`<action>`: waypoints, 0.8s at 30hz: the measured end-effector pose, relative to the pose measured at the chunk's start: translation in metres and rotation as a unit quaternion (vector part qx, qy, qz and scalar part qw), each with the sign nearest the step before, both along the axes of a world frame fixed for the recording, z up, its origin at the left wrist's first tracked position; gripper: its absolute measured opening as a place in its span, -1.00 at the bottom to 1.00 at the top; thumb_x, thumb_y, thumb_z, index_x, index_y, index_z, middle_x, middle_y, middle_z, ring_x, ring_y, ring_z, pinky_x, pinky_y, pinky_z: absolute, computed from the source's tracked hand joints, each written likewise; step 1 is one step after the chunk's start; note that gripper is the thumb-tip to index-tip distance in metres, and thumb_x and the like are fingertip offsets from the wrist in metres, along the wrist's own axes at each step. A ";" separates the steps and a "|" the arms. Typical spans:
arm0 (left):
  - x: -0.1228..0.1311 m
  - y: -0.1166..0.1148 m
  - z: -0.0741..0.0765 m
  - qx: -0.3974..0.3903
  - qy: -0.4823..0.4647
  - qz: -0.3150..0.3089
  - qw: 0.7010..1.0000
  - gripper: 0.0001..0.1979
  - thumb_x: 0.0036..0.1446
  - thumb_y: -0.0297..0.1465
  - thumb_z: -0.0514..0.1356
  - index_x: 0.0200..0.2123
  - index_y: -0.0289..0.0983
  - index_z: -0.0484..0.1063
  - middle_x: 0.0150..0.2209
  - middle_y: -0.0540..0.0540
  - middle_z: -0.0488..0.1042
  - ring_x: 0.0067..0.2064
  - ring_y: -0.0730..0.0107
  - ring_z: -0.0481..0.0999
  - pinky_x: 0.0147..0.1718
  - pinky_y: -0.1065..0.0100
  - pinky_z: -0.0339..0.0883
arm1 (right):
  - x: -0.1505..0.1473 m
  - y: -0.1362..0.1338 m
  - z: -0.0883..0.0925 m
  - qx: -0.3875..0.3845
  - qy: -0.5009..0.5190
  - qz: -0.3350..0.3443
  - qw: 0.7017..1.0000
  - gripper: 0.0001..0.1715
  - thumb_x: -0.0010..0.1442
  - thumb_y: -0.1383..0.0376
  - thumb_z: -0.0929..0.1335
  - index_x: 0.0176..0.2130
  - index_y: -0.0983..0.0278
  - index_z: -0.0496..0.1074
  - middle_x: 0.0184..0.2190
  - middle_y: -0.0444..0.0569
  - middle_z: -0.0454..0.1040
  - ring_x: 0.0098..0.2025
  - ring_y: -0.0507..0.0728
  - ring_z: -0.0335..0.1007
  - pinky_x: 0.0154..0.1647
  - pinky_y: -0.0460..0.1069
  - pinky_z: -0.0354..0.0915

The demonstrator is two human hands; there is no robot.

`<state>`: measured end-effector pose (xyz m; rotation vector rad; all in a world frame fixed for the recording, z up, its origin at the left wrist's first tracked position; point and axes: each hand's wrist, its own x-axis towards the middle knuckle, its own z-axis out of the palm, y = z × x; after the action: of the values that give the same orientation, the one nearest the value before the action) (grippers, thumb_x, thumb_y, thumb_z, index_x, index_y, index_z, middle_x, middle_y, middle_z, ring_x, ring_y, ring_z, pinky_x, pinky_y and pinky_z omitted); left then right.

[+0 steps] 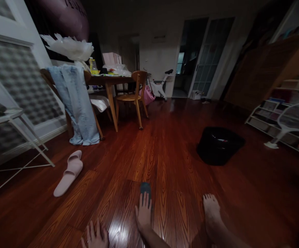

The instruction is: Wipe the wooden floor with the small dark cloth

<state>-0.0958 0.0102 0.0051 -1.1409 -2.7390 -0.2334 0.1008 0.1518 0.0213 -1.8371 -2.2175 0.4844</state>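
flat right hand (144,213) partly covers a dark, bluish, rounded object (145,187), left hand (95,238) splayed.

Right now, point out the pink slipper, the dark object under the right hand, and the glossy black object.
Pink slipper (73,167): head view, on its strap.
Dark object (145,187): head view, on the end showing past the right hand (144,210).
Glossy black object (218,147): head view, middle of its body.

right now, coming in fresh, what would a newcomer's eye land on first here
Probably the glossy black object on the reddish floor, right of centre. Next come the light-blue jeans draped on a chair at left, and the right hand over a dark rounded item at bottom centre.
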 end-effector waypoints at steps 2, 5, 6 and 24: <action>0.002 0.001 0.000 0.017 0.005 0.008 1.000 -0.38 0.25 -0.28 -0.09 0.32 -0.20 0.34 0.39 -0.22 0.35 0.40 0.07 0.31 0.37 -0.14 0.15 | -0.029 -0.022 0.011 -0.028 0.047 0.138 0.989 -0.27 0.46 0.05 0.12 0.48 0.22 0.07 0.52 0.09 -0.07 0.55 0.35 -0.23 0.52 0.42 -0.12; 0.005 0.003 -0.001 0.037 0.020 0.013 0.999 -0.39 0.25 -0.29 -0.11 0.30 -0.23 0.38 0.38 -0.24 0.34 0.40 0.07 0.32 0.39 -0.13 0.12 | -0.057 -0.044 0.032 -0.065 0.094 0.308 0.944 -0.31 0.48 0.07 0.15 0.48 0.17 0.08 0.53 0.03 -0.10 0.56 0.25 -0.26 0.55 0.32 -0.15; 0.005 0.004 -0.002 0.040 0.024 0.013 0.999 -0.39 0.25 -0.30 -0.11 0.28 -0.25 0.40 0.38 -0.26 0.34 0.40 0.06 0.32 0.39 -0.14 0.12 | -0.060 -0.047 0.039 -0.068 0.102 0.344 0.931 -0.31 0.47 0.06 0.17 0.47 0.15 0.09 0.53 0.01 -0.07 0.56 0.22 -0.24 0.55 0.29 -0.14; 0.012 -0.004 0.013 0.023 -0.004 -0.019 1.000 -0.38 0.32 -0.28 -0.15 0.36 -0.26 0.27 0.43 -0.27 0.25 0.47 0.04 0.19 0.45 -0.21 -0.06 | 0.113 0.114 0.053 0.006 -0.054 -0.182 0.982 -0.23 0.39 0.28 -0.04 0.42 0.53 0.14 0.46 0.46 0.07 0.51 0.40 -0.03 0.43 0.41 0.00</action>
<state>-0.0833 0.0062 0.0179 -1.1819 -2.7067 -0.3057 0.2138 0.2656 0.0739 -2.2446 -1.8727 0.3057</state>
